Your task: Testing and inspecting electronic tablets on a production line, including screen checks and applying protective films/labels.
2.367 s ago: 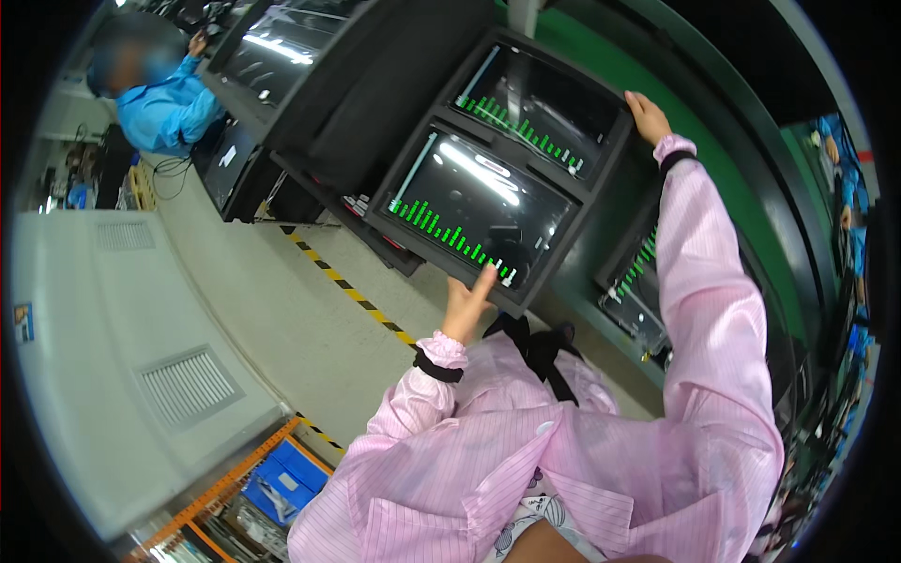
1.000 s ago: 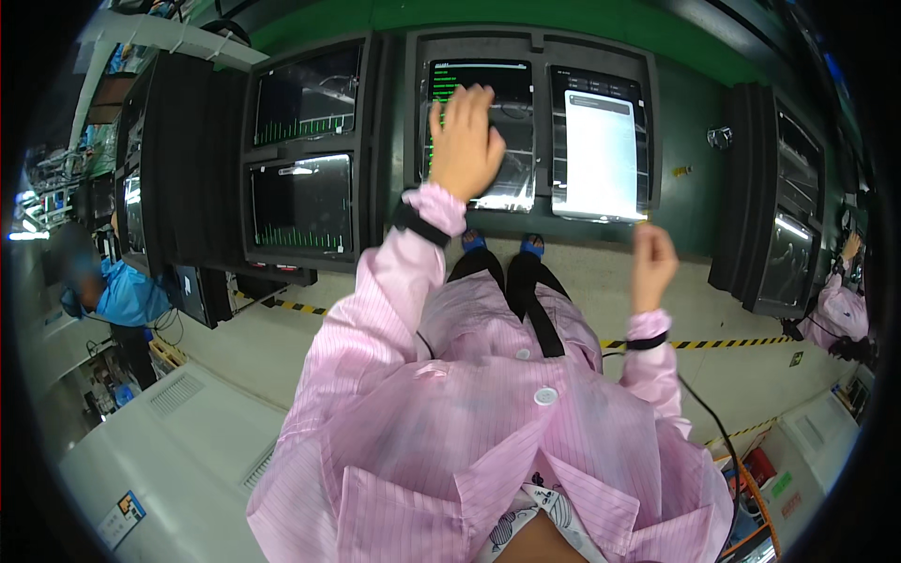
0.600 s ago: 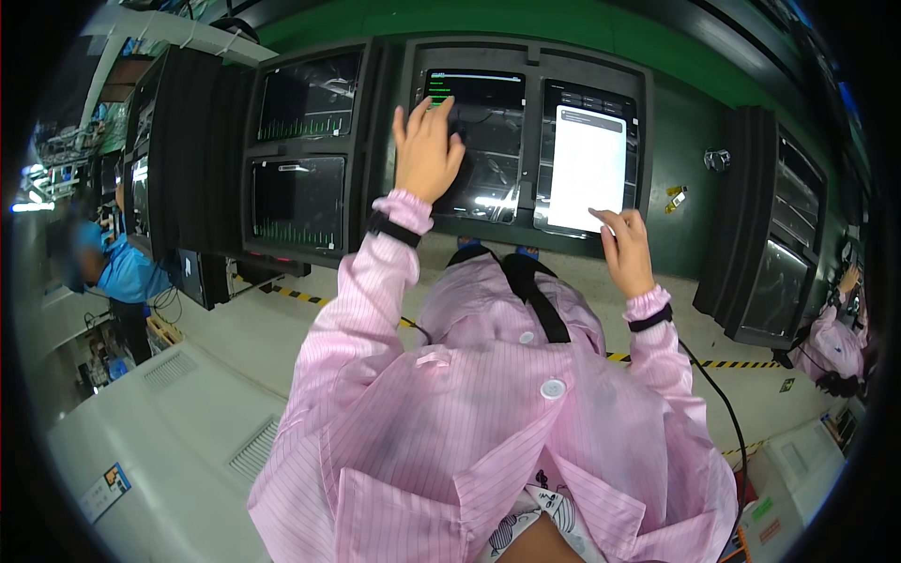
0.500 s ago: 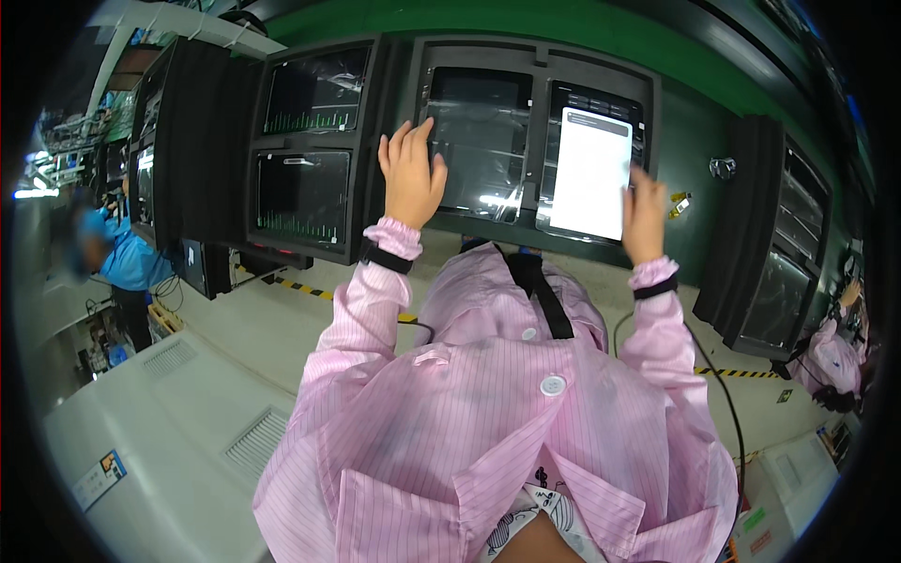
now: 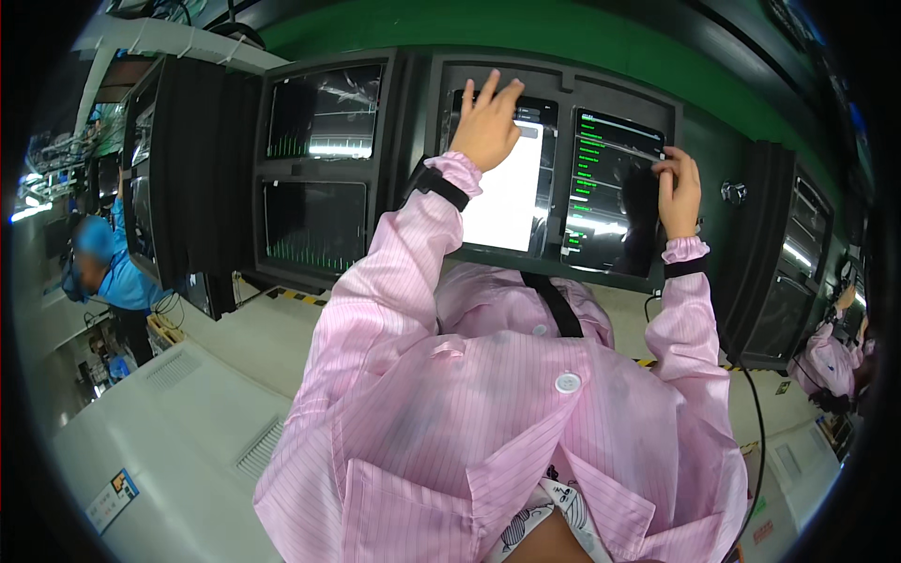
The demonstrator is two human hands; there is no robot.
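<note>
Two tablets lie side by side in a black foam tray (image 5: 566, 83) in front of me. The left tablet (image 5: 507, 211) shows a large white panel. My left hand (image 5: 488, 129) reaches over its upper part with spread fingers, holding nothing; whether a fingertip touches the glass I cannot tell. Lines of green text on black fill the left part of the right tablet's screen (image 5: 610, 192). At that tablet's right edge is my right hand (image 5: 680, 192), its fingers loosely bent and apart, with nothing held. Black bands circle both wrists.
Left of my tray, another foam tray (image 5: 310, 169) holds two dark tablets with green bars. A further tray (image 5: 788, 272) with tablets stands at the right. A small shiny object (image 5: 734, 192) lies on the green bench. A person in blue (image 5: 131, 258) is at far left.
My left hand has moved right, from the tray's edge onto the left tablet. The left screen has turned from dark to white; the right one from white to green text on black.
</note>
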